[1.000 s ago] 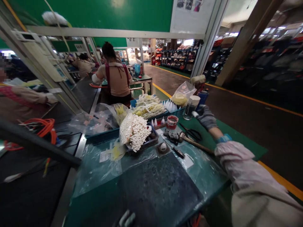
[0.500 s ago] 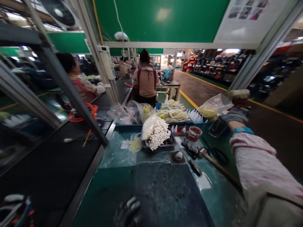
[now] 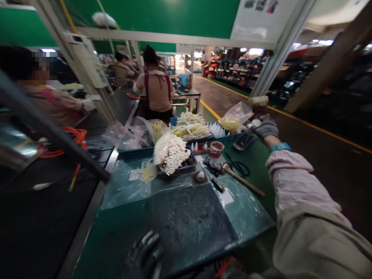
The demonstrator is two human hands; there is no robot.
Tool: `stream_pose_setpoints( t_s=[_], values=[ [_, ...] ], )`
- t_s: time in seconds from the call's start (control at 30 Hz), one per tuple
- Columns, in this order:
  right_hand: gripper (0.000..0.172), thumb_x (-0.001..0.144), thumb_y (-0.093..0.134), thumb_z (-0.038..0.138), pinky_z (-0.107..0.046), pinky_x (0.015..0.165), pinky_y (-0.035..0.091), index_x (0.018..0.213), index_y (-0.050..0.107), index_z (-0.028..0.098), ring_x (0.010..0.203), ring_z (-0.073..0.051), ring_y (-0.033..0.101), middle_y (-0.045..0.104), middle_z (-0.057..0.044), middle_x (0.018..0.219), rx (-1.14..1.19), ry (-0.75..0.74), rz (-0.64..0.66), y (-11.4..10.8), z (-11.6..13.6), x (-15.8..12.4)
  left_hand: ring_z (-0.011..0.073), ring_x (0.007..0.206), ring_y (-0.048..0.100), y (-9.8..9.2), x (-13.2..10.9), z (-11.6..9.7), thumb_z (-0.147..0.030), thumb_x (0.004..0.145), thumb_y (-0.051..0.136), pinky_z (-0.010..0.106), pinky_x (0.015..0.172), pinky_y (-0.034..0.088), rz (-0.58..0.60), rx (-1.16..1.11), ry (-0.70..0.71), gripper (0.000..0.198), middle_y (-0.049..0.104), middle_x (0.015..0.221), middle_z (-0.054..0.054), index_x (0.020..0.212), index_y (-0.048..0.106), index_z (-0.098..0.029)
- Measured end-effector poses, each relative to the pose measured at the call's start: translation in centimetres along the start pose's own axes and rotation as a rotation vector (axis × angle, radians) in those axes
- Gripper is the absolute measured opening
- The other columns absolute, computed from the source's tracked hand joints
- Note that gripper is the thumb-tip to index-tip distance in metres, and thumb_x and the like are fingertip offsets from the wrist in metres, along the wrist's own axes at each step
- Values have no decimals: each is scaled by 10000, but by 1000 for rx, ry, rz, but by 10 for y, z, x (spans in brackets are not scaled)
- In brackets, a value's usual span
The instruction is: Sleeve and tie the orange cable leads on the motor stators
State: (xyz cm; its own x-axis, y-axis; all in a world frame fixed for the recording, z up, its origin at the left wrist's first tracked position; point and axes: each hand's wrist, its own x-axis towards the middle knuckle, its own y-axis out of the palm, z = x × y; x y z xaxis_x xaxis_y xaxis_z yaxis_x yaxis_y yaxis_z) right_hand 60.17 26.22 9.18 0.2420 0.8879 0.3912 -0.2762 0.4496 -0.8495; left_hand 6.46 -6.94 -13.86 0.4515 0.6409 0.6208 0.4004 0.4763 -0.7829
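Note:
My right hand (image 3: pixel 266 128), in a grey glove, is stretched to the table's far right corner. Its fingers are closed around a small white round object (image 3: pixel 255 123), whose kind I cannot make out. Just below the fingers stands a clear, dark-looking cup (image 3: pixel 243 142). To its left, a plastic bag (image 3: pixel 236 116) with yellow contents leans at the tray's end. My left hand (image 3: pixel 145 252), in a dark glove with greyish fingertips, hovers low over the near edge of a dark mat (image 3: pixel 192 221). Its fingers are apart and slightly bent, and nothing shows in them.
Mid-table, a bag of white beads (image 3: pixel 174 155) lies on a small bin. Nearby are a red-rimmed pot (image 3: pixel 216 149), a hammer (image 3: pixel 244 180), scissors (image 3: pixel 240 164) and a black-handled tool (image 3: pixel 217 186). A conveyor (image 3: pixel 55 217) runs along the left. Co-workers (image 3: pixel 157 89) sit ahead.
The view has swung right, so the table things appear further left. A white round object now shows in my right hand's fingers. My left hand stays low over the mat, its fingers more spread.

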Motion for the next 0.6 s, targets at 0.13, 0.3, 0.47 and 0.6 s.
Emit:
stream_pose_setpoints(
  t_s=[0.13,0.3,0.47,0.6],
  values=[
    [632,901,803,407,-514,1094,478,1370,636,19,1177,-324,638,672,-305,1405,-37,51,-13,-46,-4,-26,284,1140,779,-11,27,4,-173,956,648,411,867,691,12,-87,-56,226,799,1217,49,1091,751,-322],
    [603,874,830,342,-441,1110,534,1404,642,126,1193,-281,673,695,-188,1426,84,-119,70,-90,3,-89,269,1249,733,-7,84,-20,-205,1010,618,443,1000,678,41,-299,-132,261,743,1342,61,1233,697,-317],
    [659,850,831,515,-512,1140,553,1388,613,203,1248,-342,688,714,-161,1379,343,-307,278,-84,3,-170,326,1408,642,27,126,-55,-228,946,686,540,1139,603,190,-602,-105,566,641,1516,132,1493,553,-291],
    [584,942,770,492,-508,1111,595,1439,597,237,1246,-345,720,721,-153,1374,327,-495,334,-67,9,-218,466,1496,540,61,151,-83,-503,838,849,688,1223,484,384,-791,-161,953,519,1635,234,1639,425,-210]
  ],
)
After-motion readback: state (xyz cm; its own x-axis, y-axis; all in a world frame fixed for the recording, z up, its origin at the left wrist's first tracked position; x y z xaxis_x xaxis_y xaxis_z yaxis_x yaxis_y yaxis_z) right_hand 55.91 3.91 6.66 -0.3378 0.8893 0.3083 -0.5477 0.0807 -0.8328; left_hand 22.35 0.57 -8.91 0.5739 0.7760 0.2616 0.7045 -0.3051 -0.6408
